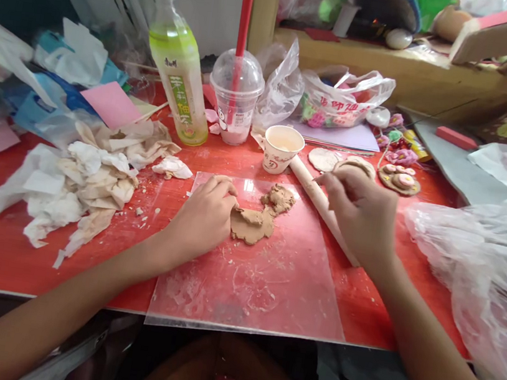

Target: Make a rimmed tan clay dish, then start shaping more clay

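Observation:
A flattened piece of brown clay (252, 226) with ragged edges lies on a clear plastic sheet (239, 289). My left hand (206, 221) rests at its left edge, fingers bent together and thumb against the clay. Just behind the flat piece, and touching it, sits a rough lump of clay (279, 199). My right hand (366, 212) is raised to the right, above a pale rolling pin (321, 209). Its thumb and finger are pinched, with a thin dark tip showing at them; what it is cannot be made out.
Behind the clay stand a paper cup (283, 147), a domed plastic cup (235, 99) and a green drink bottle (180, 73). Crumpled tissues (88, 186) lie left. Round clay pieces (399, 179) are at the back right, a clear plastic bag (497, 268) at the right.

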### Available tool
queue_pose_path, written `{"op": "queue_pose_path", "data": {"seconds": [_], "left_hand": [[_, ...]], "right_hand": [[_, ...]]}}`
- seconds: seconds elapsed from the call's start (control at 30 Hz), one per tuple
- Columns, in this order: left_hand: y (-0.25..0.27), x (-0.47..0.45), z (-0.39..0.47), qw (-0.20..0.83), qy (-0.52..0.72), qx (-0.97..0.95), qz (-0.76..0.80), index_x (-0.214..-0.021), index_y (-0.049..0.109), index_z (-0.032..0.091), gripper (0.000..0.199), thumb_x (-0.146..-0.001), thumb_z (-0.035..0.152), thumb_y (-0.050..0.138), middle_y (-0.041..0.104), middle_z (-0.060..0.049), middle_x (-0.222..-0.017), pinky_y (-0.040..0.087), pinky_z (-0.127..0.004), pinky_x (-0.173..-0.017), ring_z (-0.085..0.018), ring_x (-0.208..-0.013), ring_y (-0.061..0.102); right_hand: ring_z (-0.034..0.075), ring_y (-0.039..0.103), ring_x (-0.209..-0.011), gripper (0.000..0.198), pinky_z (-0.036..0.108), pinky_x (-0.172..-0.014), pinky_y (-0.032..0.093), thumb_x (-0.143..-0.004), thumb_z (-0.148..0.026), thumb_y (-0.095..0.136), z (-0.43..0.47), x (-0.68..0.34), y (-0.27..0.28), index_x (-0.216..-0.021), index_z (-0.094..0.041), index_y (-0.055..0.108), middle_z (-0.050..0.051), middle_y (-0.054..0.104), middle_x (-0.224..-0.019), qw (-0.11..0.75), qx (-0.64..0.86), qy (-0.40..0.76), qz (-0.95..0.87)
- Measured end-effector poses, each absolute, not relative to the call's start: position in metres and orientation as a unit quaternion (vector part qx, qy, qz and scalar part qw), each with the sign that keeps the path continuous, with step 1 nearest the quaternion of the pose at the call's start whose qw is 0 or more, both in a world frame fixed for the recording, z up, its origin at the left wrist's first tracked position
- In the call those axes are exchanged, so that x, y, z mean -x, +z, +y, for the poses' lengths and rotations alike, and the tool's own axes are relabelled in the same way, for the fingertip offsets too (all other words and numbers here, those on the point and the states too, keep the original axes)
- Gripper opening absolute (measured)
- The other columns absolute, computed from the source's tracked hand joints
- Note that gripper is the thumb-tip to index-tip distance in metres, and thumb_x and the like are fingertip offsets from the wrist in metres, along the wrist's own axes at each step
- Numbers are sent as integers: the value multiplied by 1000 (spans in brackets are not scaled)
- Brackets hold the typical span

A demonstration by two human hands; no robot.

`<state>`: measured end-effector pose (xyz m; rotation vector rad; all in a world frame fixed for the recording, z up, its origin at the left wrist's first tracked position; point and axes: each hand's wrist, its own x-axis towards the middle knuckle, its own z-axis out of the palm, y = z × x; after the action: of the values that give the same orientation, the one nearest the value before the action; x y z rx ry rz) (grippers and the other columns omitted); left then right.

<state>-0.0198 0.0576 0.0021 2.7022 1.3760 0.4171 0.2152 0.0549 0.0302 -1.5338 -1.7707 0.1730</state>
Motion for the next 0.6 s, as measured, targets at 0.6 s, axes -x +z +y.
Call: {"op": "queue_pose_path", "data": {"seconds": [0.6], "left_hand": [[-3, 17, 64, 40, 188, -899, 393, -107, 61, 9, 29, -93, 24, 40, 55, -14, -121, 35, -47, -104, -27, -122, 40]], "right_hand": [[12, 54, -56, 26, 26, -60, 39, -89, -29, 47, 38, -187, 7, -86, -14, 69, 4, 62, -65, 304, 541, 133, -773]]}}
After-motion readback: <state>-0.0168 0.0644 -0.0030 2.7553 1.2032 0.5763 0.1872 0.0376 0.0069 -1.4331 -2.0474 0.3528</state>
